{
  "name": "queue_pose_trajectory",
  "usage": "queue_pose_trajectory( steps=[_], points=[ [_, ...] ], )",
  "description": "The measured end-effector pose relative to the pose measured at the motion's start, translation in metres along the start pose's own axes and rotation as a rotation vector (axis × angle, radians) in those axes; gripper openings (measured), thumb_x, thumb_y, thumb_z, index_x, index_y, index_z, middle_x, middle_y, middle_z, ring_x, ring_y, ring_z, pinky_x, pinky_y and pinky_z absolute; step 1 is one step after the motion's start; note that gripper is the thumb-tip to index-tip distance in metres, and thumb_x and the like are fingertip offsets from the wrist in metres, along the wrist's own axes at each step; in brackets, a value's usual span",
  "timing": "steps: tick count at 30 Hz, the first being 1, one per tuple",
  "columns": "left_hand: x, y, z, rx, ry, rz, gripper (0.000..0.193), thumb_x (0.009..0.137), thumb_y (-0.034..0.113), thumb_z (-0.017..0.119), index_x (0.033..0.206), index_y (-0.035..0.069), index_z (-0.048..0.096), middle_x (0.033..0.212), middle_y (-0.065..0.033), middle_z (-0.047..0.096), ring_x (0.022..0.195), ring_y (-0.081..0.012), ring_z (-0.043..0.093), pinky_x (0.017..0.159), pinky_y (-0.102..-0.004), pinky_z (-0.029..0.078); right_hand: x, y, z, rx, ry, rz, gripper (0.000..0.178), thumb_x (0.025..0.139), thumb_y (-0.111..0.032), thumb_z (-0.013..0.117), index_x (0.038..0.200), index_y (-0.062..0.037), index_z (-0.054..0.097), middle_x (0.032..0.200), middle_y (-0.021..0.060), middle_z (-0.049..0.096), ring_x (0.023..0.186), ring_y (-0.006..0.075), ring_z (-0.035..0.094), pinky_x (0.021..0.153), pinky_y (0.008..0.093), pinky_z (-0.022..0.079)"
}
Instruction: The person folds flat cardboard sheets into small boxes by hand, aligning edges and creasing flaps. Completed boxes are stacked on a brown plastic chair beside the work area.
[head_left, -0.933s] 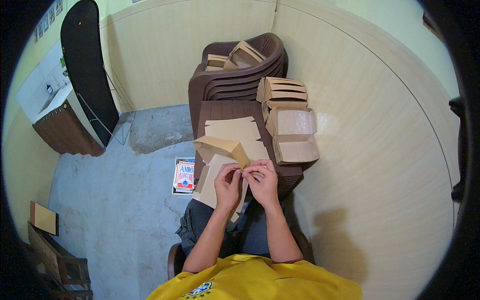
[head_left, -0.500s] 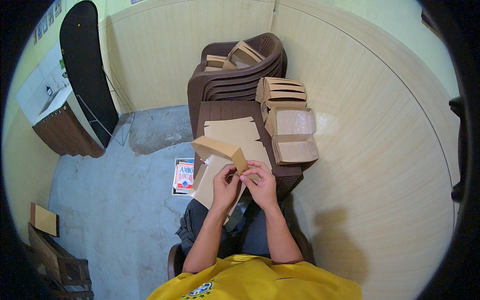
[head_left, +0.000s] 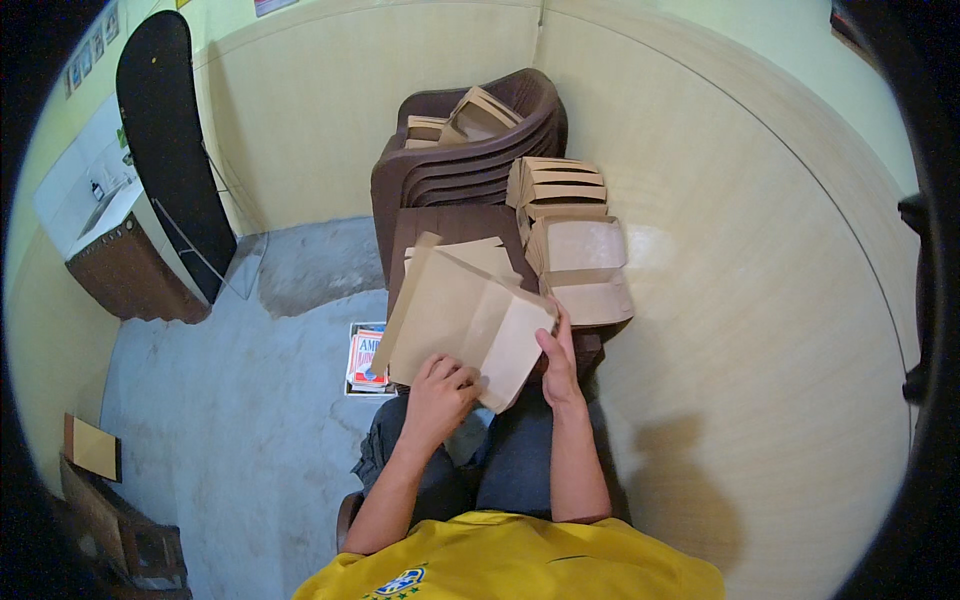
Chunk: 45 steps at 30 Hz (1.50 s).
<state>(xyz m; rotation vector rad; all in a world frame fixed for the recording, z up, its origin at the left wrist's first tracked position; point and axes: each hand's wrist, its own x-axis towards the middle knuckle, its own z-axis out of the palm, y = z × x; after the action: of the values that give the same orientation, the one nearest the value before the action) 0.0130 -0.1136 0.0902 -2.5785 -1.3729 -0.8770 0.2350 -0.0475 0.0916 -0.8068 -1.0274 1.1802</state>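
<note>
Left hand (head_left: 438, 402) and right hand (head_left: 561, 362) have parted — the carton (head_left: 450, 310) has turned.

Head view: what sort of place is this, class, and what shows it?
Probably a room in a home or small workplace; I cannot tell which. A stack of brown plastic armchairs, open tan cardboard boxes by the wall and a white-topped sink counter suggest it.

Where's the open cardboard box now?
Head view, centre: the box has its right side in the right hand, the left hand at its lower edge, and flat cardboard just beyond it.
</note>
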Motion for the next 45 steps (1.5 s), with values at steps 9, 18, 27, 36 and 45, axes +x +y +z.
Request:
queue_pose_trajectory(
  steps=[9,18,27,36,45],
  points=[
    [-0.026,-0.017,0.013,-0.738,-0.001,-0.539,0.021,0.096,0.013,0.075,0.116,0.008,0.080,0.101,-0.0044,0.074,0.104,-0.0242,0.071,0.095,-0.0430,0.057,-0.033,0.016,0.002,-0.631,0.077,-0.342,0.028,0.091,0.009,0.071,0.117,0.0019,0.079,0.131,0.0190,0.073,0.124,0.0299,0.071,0.110,0.0394,0.053],
    [0.014,0.026,0.005,-1.388,0.512,-1.051,0.035,0.097,0.024,0.086,0.117,-0.001,0.070,0.110,-0.0065,0.073,0.098,-0.0127,0.068,0.082,-0.0287,0.055,-0.095,0.004,0.026,-0.767,-0.217,-0.736,0.044,0.078,0.003,0.078,0.122,-0.0059,0.081,0.137,0.0240,0.069,0.120,0.0411,0.073,0.104,0.0474,0.061],
    [0.008,0.051,-0.001,-1.307,0.446,-0.951,0.025,0.098,0.008,0.081,0.119,-0.003,0.072,0.110,-0.0084,0.077,0.101,-0.0165,0.073,0.088,-0.0321,0.059,-0.104,-0.038,0.033,-1.231,-0.014,-0.616,0.038,0.074,-0.010,0.087,0.109,-0.0042,0.073,0.120,0.0103,0.071,0.109,0.0353,0.069,0.089,0.0445,0.061],
    [0.003,0.033,0.005,-1.609,0.360,-0.947,0.017,0.098,0.002,0.076,0.114,-0.005,0.075,0.111,-0.0120,0.078,0.102,-0.0197,0.076,0.091,-0.0331,0.063,-0.103,-0.049,0.033,-1.355,-0.136,-0.382,0.028,0.081,-0.013,0.076,0.107,-0.0072,0.069,0.112,0.0115,0.070,0.097,0.0308,0.069,0.076,0.0443,0.060],
    [-0.006,0.051,0.026,-1.407,0.190,-1.020,0.018,0.093,0.000,0.081,0.111,-0.004,0.078,0.099,-0.0048,0.079,0.092,-0.0138,0.075,0.084,-0.0281,0.062,-0.080,-0.024,0.018,-0.481,-0.043,0.272,0.004,0.098,-0.003,0.065,0.102,-0.0012,0.065,0.087,0.0024,0.067,0.075,0.0078,0.062,0.060,0.0270,0.050]
  ],
)
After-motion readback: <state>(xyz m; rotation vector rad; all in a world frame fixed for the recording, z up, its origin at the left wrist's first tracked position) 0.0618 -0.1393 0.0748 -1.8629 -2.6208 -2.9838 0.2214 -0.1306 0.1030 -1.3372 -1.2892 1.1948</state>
